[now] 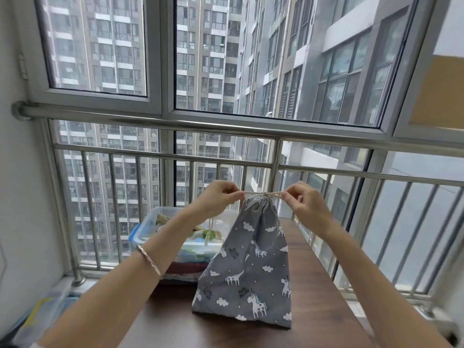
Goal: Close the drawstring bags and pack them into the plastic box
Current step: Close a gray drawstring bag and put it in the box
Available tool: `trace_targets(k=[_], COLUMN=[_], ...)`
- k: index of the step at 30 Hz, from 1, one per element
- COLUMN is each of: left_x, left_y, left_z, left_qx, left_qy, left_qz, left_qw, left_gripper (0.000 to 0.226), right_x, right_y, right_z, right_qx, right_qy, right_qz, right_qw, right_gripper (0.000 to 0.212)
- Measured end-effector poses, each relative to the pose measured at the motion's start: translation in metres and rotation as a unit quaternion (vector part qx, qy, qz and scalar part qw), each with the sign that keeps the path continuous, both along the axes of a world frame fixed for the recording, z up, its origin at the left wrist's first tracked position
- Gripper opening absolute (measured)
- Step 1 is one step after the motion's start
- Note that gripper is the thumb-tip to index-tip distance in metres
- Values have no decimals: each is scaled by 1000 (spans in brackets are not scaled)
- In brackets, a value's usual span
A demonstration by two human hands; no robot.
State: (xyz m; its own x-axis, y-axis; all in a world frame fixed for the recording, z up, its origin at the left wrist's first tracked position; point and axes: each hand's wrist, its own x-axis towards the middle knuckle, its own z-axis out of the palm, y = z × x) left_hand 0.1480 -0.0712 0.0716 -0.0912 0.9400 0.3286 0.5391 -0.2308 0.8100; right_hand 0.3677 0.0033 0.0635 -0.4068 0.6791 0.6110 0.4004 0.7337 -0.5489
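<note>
A grey drawstring bag (pixel 251 267) printed with white unicorns and clouds hangs above the brown table (pixel 313 310), its bottom edge touching the tabletop. Its mouth is gathered tight at the top. My left hand (pixel 218 197) pinches the cream cord on the left of the mouth, and my right hand (pixel 306 199) pinches the cord on the right; the cord runs taut between them. Behind my left forearm stands the clear plastic box (pixel 160 214) with blue clips, holding several other fabric bags, one with a green pattern.
A steel railing (pixel 276 156) and large windows close off the balcony just behind the table. A folded dark red cloth (pixel 185 268) lies against the box's near side. Some plastic items (pixel 45 312) sit on the floor at lower left.
</note>
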Motion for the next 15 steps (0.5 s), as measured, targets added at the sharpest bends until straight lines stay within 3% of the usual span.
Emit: trace_targets(k=[3, 6, 8, 11, 13, 15], left_x=[3, 12, 16, 23, 26, 27], left_y=[0, 2, 1, 0, 0, -1], left_z=[-4, -4, -2, -2, -2, -2], left_qx=[-4, -31, -36, -27, -16, -14], left_qy=[-11, -72, -66, -15, 4, 28], left_qz=[-10, -31, -40, -39, -32, -23], left_qw=[1000, 996, 996, 999, 999, 999], left_gripper=[14, 13, 13, 13, 14, 13], right_x=[7, 0, -8, -20, -27, -33], right_y=[3, 11, 17, 21, 21, 20], right_z=[7, 10, 14, 19, 22, 24], right_qx=[-140, -303, -357, -394, -419, -453], right_qy=[19, 41, -15, -188, -252, -256], right_qz=[84, 152, 122, 97, 120, 139], right_qw=[986, 940, 926, 894, 864, 843], right_gripper=[20, 29, 39, 46, 41, 26])
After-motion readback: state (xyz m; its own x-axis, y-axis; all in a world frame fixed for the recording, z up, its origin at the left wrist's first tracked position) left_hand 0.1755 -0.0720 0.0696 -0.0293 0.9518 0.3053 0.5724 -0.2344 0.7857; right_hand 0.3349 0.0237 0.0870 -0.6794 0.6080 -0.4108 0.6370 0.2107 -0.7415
